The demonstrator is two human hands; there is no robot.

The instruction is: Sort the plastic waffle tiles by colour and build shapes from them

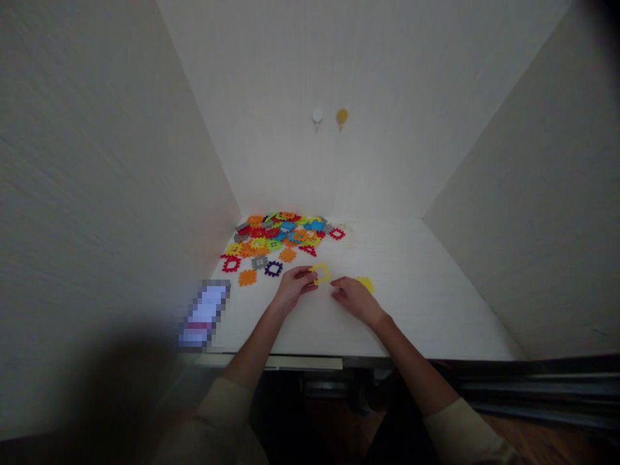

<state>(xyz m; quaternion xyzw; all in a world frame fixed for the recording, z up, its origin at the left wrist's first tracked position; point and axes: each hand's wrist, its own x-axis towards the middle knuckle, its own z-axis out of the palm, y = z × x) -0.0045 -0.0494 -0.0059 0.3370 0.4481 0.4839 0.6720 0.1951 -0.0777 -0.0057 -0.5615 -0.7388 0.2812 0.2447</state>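
My left hand (pixel 292 290) is closed on a yellow square frame piece (pixel 327 274), a hollow plastic connector with toothed edges, held by its left side between thumb and fingers. To the right of that piece, my right hand (pixel 357 299) hovers over the table with bent fingers slightly apart and nothing visible in them. Its fingertips point toward the frame piece without touching it. Just behind the right hand lies a solid yellow piece (pixel 367 283), partly hidden by that hand.
A heap of coloured connector pieces (pixel 274 236) fills the back left of the white table (pixel 426 297). Nearer lie an orange square (pixel 248 278) and a dark blue frame (pixel 274 274). A blurred-out phone-like device (pixel 206 313) is at left. Two hooks (pixel 341 116) hang on the back wall.
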